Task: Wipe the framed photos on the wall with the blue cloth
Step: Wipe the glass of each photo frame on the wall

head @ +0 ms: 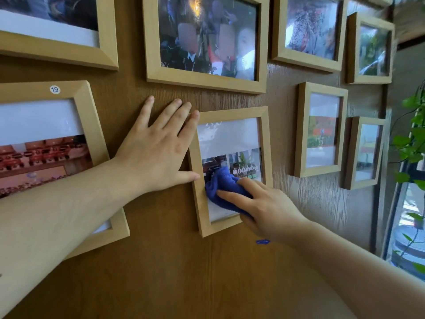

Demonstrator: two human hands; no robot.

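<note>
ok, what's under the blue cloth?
The bunched blue cloth, pressed by the right hand, lies on the glass of the small light-wood framed photo. It covers the photo's lower left; what is printed there is hidden. The left hand steadies the frame's left edge.

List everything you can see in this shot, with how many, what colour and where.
Framed photos: eight, light wood frames, on the wall; the small centre one is being wiped.
Blue cloth: one, pressed on that photo's lower glass.
Number sticker: one, white, marked 19, on the top edge of the left frame.
Wall: brown wood grain.
Plant: one, green leaves, right edge by the window.
Blue fleck: one, on the wall under the right hand; cannot tell what it is.
Left hand: flat on the wall, fingertips on the centre frame's left edge.
Right hand: on the cloth.
</note>
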